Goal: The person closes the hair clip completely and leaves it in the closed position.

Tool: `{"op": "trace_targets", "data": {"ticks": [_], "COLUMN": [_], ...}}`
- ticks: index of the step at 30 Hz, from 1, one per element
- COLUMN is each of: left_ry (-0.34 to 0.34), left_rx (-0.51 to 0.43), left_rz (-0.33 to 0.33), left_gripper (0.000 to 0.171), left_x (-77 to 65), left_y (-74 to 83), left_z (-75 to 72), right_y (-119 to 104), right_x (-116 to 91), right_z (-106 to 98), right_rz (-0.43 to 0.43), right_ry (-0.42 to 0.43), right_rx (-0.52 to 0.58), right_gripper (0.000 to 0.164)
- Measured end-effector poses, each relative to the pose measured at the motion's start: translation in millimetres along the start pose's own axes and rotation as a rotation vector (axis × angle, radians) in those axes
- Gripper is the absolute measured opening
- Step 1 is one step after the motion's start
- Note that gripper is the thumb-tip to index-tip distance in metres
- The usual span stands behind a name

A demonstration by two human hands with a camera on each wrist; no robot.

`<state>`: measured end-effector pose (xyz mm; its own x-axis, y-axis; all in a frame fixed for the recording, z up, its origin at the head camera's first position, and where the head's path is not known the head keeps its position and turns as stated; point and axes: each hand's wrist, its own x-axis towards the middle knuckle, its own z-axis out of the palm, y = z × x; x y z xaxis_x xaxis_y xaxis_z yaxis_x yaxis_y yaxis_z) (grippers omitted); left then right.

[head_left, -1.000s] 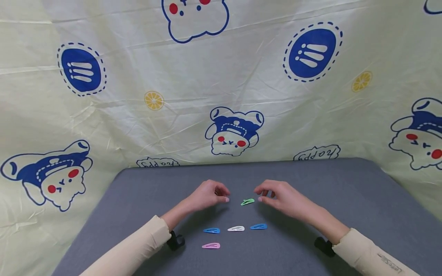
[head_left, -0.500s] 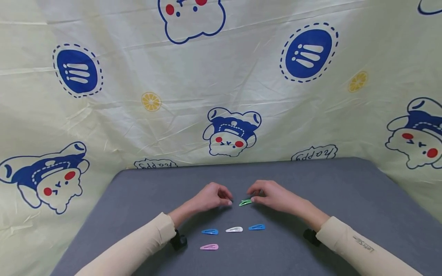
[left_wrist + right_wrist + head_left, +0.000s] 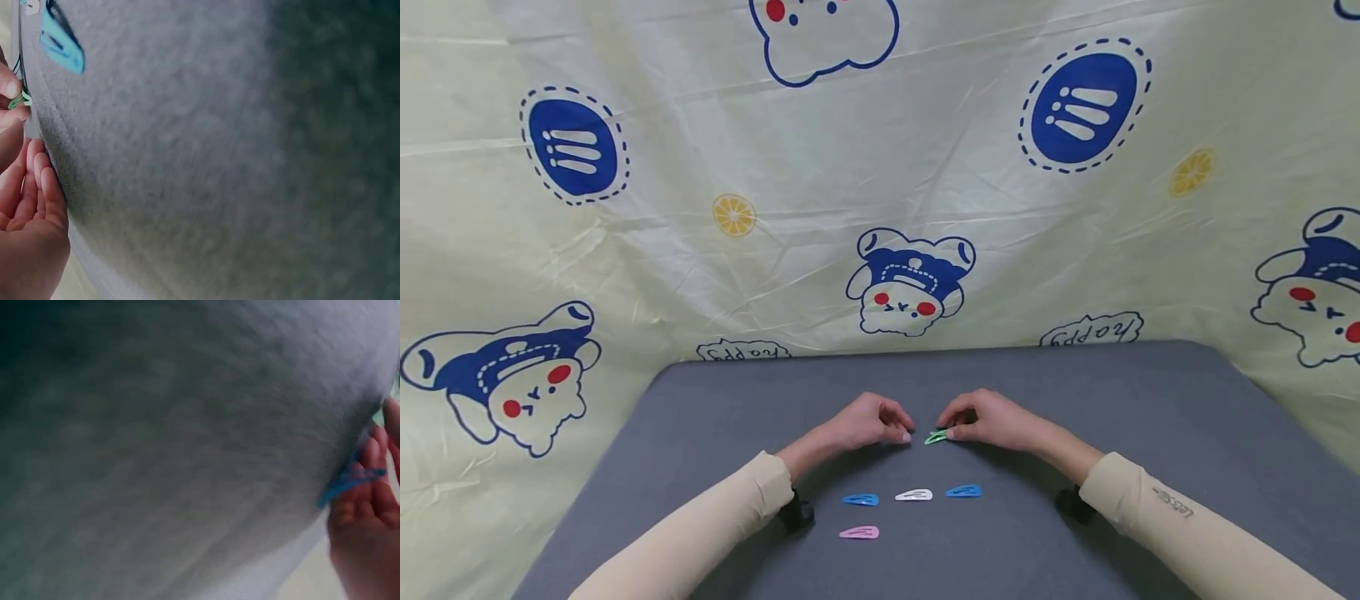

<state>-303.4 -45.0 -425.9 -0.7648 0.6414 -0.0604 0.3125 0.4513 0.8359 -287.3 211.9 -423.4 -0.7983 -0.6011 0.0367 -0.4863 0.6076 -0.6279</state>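
Observation:
My right hand [image 3: 992,419] pinches a light green snap hair clip [image 3: 936,437] between thumb and fingertips, over the far middle of the grey table. The clip's two arms look spread apart. In the right wrist view a blue, clip-like thing [image 3: 351,481] lies across that hand's fingers; its exact hold is blurred. My left hand [image 3: 867,421] is close by on the left, fingers loosely bent, with a small gap to the green clip. In the left wrist view nothing shows in its fingers [image 3: 37,181].
Nearer me on the table [image 3: 737,400] lie a blue clip [image 3: 861,500], a white clip [image 3: 913,495] and another blue clip [image 3: 963,491] in a row. A pink clip [image 3: 859,532] lies in front of the left blue one. A printed cloth [image 3: 805,167] hangs behind.
My right hand has moved left and taken hold of the green clip. My left hand has come a little to the right, closer to it. The clips in front have stayed put.

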Motion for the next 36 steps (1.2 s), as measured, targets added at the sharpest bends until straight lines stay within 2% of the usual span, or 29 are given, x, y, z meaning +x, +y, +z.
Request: {"op": "trace_targets", "data": {"ticks": [2,8,23,31,36], "left_ry": [0.001,-0.034,-0.051,-0.022,-0.006], "left_rx": [-0.007,-0.005,-0.036,-0.009,0.007], "left_rz": [0.006,0.023,0.007,-0.008,-0.002], "left_gripper": [0.015,0.019,0.019,0.017,0.017], "left_x": [0.0,0.4,2.0,-1.3,-3.2], "left_y": [1.0,0.8,1.9,-0.4,-0.5], "left_z": [-1.1,-2.4,-3.1,-3.3,-2.9], "right_y": [0,-1,-4,-7,-11], "right_x": [2,3,3,6,4], "right_z": [1,5,1,1,0], "right_rz": [-0.017,0.004,0.054,0.095,0.091], "right_ry": [0.008,0.030,0.073,0.079,0.088], "right_rx": [-0.007,-0.002,-0.007,0.000,-0.001], "right_gripper": [0.013,0.009,0.005,0.006,0.006]}}
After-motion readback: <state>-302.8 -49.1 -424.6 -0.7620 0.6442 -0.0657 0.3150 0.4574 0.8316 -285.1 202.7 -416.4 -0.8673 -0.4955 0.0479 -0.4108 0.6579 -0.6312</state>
